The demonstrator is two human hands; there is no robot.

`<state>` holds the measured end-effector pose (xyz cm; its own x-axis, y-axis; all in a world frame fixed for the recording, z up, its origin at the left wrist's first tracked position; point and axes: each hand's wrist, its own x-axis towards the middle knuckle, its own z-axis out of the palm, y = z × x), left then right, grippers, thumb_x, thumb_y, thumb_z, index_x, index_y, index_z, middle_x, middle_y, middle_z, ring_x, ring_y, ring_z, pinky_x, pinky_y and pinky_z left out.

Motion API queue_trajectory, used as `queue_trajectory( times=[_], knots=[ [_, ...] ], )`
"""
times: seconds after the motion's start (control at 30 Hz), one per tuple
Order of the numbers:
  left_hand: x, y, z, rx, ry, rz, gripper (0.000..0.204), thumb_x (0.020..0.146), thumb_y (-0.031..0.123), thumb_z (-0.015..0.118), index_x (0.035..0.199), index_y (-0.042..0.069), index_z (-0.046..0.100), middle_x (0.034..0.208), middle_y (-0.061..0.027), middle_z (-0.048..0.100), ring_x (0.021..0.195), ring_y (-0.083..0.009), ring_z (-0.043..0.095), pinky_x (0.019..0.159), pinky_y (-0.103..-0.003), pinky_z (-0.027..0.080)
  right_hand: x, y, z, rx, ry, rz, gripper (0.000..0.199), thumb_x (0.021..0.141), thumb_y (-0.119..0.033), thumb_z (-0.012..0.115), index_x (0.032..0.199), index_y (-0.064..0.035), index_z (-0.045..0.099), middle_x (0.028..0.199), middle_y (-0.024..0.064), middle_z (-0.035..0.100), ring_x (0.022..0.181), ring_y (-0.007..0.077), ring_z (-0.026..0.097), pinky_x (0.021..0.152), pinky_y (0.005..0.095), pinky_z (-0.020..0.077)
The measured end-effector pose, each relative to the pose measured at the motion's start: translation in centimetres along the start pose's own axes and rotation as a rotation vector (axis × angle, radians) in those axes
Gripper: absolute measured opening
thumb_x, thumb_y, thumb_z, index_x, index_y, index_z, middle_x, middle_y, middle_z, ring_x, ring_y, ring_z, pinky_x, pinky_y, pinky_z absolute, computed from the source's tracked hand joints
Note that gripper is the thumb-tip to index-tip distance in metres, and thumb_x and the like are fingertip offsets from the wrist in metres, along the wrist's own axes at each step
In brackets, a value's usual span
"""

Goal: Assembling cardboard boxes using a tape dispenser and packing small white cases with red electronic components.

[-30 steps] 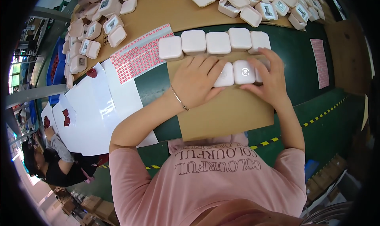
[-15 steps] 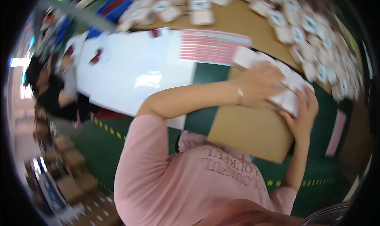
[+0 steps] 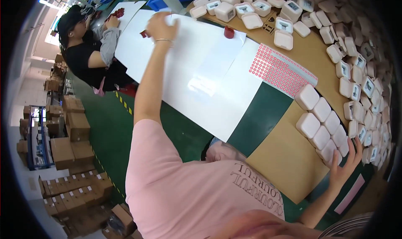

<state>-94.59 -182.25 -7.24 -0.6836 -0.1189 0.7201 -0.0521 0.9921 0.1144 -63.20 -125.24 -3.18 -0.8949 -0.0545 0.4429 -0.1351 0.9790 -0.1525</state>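
Counter (image 3: pixel 268 113): green top; bare strip between white sheets (image 3: pixel 201 71) and brown card (image 3: pixel 284 159).
Left hand (image 3: pixel 161 25): reaches far over the sheets, fingers curled; grip unclear.
Right hand (image 3: pixel 345 165): released, fingers spread, beside white cases (image 3: pixel 320 124).
Surroundings: red-dot sticker sheet (image 3: pixel 278 69); more cases crowd the far edge.

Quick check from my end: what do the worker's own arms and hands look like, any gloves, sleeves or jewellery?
Both hands are bare, no gloves. The left hand has a thin metal bracelet at the wrist. The right hand shows no ring or band. Short pink T-shirt sleeves end above the elbow, leaving both forearms uncovered.
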Motion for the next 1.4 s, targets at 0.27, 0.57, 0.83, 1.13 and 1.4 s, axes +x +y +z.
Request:
queue_trajectory(
  times=[0.27, 0.57, 0.83, 1.13, 1.4],
  knots=[
    [1.2, -9.2, 3.3, 0.424, -0.577, -0.499, 0.047, 0.076, 0.057, 0.06, 0.114, 0.031, 0.062, 0.129, -0.0091, 0.053, 0.128, -0.0305, 0.039, 0.107, -0.06, 0.016, 6.6, -5.4, 0.6, 0.221, 0.009, -0.235, 0.04, 0.068, -0.003, 0.071, 0.107, -0.0059, 0.06, 0.121, 0.0156, 0.053, 0.113, 0.0335, 0.05, 0.097, 0.0436, 0.0381],
    [0.7, -3.5, 1.9, 0.264, -0.237, -0.144, 0.031, 0.082, 0.042, 0.065, 0.104, 0.021, 0.066, 0.108, -0.0088, 0.063, 0.106, -0.0275, 0.055, 0.093, -0.049, 0.037, 8.5, -6.4, 1.0, 0.295, -0.002, -0.372, 0.037, 0.067, -0.012, 0.076, 0.101, -0.0102, 0.061, 0.104, 0.0058, 0.06, 0.099, 0.0256, 0.056, 0.095, 0.0465, 0.0386],
    [-7.9, 24.7, -11.6, -0.898, -0.177, 0.977, 0.026, 0.064, 0.017, 0.079, 0.084, 0.011, 0.063, 0.074, -0.003, 0.061, 0.075, -0.0176, 0.061, 0.077, -0.039, 0.048, 8.4, -7.6, 1.3, 0.542, -0.11, -0.173, 0.056, 0.068, -0.018, 0.077, 0.119, -0.006, 0.056, 0.1, 0.0116, 0.062, 0.094, 0.0277, 0.057, 0.088, 0.0374, 0.0416],
    [-6.8, 33.4, -10.8, -0.897, -0.066, 1.094, 0.044, 0.063, 0.013, 0.071, 0.107, 0.011, 0.062, 0.084, -0.0058, 0.061, 0.081, -0.0226, 0.06, 0.078, -0.038, 0.048, 8.2, -3.5, -1.0, 0.416, 0.311, 0.023, 0.052, 0.075, -0.004, 0.071, 0.124, -0.0025, 0.052, 0.099, 0.0143, 0.064, 0.086, 0.0266, 0.063, 0.077, 0.0339, 0.0493],
    [2.7, 27.8, 1.6, 0.035, -0.132, 1.366, 0.037, 0.076, 0.01, 0.06, 0.11, 0.025, 0.06, 0.135, -0.0074, 0.043, 0.127, -0.0289, 0.039, 0.106, -0.047, 0.03, 8.2, -1.3, -2.3, 0.563, 0.311, 0.121, 0.037, 0.079, -0.003, 0.068, 0.111, -0.0031, 0.049, 0.099, 0.014, 0.064, 0.092, 0.0248, 0.065, 0.077, 0.032, 0.0512]
  ],
)
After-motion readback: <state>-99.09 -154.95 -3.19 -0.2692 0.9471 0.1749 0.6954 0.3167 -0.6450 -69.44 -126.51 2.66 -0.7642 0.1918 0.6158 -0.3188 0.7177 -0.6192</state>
